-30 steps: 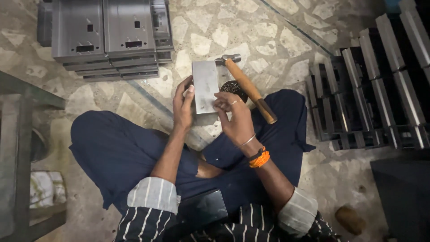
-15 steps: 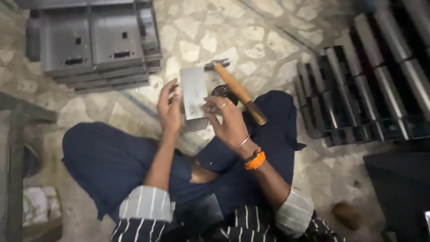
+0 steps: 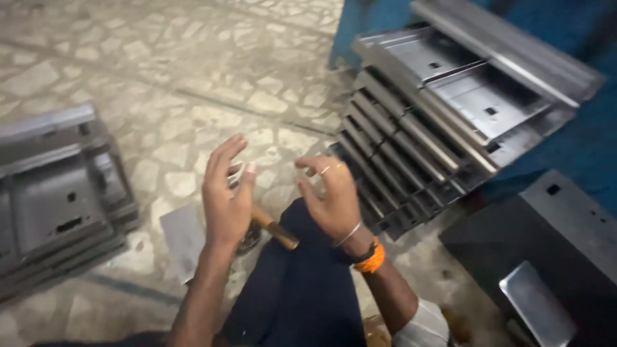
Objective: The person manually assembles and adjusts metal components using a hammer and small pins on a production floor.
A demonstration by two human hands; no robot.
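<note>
On the pale stone-chip floor (image 3: 160,83), between two stacks of grey pressed sheet-metal parts (image 3: 424,122), both hands hang empty with fingers spread, the left hand (image 3: 226,196) nearer the wooden-handled hammer (image 3: 273,226), whose handle runs rightward beneath it beside a flat grey plate (image 3: 183,239).

The flat plate (image 3: 183,239) on the floor at seven o'clock is bare grey sheet metal, smooth with a dull sheen. The hammer handle (image 3: 275,229) beside it looks like varnished wood, glossy brown. The stacked brackets (image 3: 411,154) at two o'clock are folded sheet metal, satin grey with bright edges. The floor (image 3: 167,83) is mottled stone, matt and dusty. The trouser leg (image 3: 302,289) is dark blue matt cloth.
</note>
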